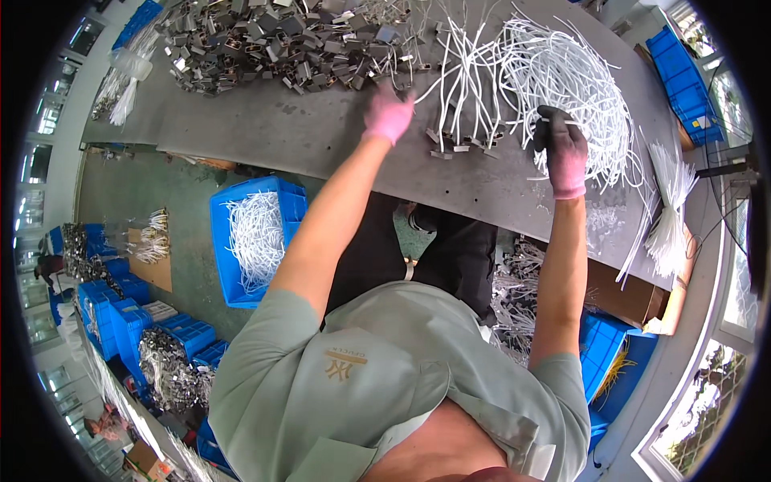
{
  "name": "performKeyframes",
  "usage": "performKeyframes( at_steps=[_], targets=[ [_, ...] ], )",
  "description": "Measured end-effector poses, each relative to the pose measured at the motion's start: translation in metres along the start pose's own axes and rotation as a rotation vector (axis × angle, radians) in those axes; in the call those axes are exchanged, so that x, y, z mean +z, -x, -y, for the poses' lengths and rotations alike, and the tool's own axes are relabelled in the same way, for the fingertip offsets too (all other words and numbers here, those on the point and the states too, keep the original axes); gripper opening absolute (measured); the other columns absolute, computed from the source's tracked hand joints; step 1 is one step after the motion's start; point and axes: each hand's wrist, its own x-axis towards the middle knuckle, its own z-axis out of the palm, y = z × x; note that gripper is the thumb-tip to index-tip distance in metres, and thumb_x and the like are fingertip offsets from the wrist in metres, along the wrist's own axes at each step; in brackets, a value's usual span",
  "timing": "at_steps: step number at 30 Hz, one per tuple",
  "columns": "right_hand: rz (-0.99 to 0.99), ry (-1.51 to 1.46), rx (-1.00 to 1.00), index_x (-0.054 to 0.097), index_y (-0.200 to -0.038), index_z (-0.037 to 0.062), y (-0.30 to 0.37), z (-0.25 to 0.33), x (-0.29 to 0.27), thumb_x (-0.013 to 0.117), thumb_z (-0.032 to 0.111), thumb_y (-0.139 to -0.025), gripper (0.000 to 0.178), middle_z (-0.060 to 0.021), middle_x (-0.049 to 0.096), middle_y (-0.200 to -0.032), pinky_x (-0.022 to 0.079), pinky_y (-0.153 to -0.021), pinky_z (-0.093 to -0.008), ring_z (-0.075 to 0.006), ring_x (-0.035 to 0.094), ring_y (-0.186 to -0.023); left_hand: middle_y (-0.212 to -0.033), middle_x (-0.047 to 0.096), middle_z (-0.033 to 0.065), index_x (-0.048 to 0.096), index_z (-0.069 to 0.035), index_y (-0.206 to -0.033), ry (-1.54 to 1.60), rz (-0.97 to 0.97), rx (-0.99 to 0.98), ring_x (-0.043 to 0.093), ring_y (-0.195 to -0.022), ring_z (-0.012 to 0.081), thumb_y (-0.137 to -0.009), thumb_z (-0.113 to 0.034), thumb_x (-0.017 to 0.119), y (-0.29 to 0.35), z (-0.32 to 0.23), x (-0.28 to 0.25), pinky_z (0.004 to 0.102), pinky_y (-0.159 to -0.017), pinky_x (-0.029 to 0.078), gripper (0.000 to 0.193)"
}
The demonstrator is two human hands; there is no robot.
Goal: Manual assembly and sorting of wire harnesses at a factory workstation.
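Note:
My left hand [389, 114], in a pink glove, reaches to the near edge of a heap of small grey metal parts [273, 48]. Its fingertips blur into that heap, so I cannot see whether they grip anything. My right hand [562, 153] wears a pink glove with dark fingers. Those fingers are closed on a white wire [572, 123], over the left side of a large tangled pile of white wires [598, 88]. Between my hands lies a loose bunch of white wires [470, 80], with metal parts [458, 148] at their near ends.
The grey table [265, 132] runs across in front of me. A bundle of straight white wires [671, 209] lies at its right edge. Below, a blue crate [218, 241] holds more white wires. Several blue crates [128, 321] stand at left; another blue crate [679, 72] is at far right.

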Motion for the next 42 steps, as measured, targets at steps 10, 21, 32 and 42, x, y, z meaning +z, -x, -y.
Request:
performKeyframes(
  at_steps=[10,21,32,42],
  targets=[
    [0.229,-0.113,0.233,0.061,-0.112,-0.0021,0.033,-0.035,0.057,0.055,0.010,-0.091,0.025,-0.0095,0.066,-0.086,0.050,-0.063,-0.0243,-0.0152,0.064,-0.072,-0.100,0.065,0.0190,0.066,-0.009,-0.097,0.121,-0.033,0.063,0.061,-0.095,0.0366,-0.079,-0.026,0.057,-0.025,0.055,0.013,0.0426,-0.083,0.049,0.026],
    [0.229,-0.404,0.612,0.059,-0.114,-0.0041,0.006,-0.146,0.238,0.058,0.011,-0.089,0.030,-0.0128,0.066,-0.094,0.052,-0.074,-0.0313,-0.0228,0.064,-0.085,-0.055,0.051,0.0019,0.065,-0.001,-0.084,0.456,0.339,-0.014,0.042,-0.048,0.0086,-0.090,-0.022,0.053,0.231,0.170,-0.155,0.0243,-0.046,0.031,0.025],
    [0.030,-0.543,0.323,0.049,-0.115,-0.0022,-0.030,-0.080,0.220,0.049,0.018,-0.096,0.027,-0.0176,0.065,-0.102,0.052,-0.064,-0.0324,-0.0310,0.067,-0.087,-0.052,0.051,0.0042,0.066,0.000,-0.084,0.698,0.318,-0.600,0.041,-0.042,0.0083,-0.089,-0.021,0.059,0.327,0.270,-0.220,0.0241,-0.042,0.030,0.023],
    [0.375,-0.422,0.468,0.055,-0.116,-0.0048,0.001,-0.078,0.201,0.058,0.017,-0.090,0.034,-0.0125,0.066,-0.092,0.051,-0.066,-0.0302,-0.0211,0.065,-0.077,-0.053,0.050,0.0044,0.066,0.002,-0.084,0.699,0.371,-0.442,0.042,-0.044,0.0093,-0.089,-0.021,0.058,0.296,0.247,-0.210,0.0240,-0.042,0.030,0.025]
  ],
)
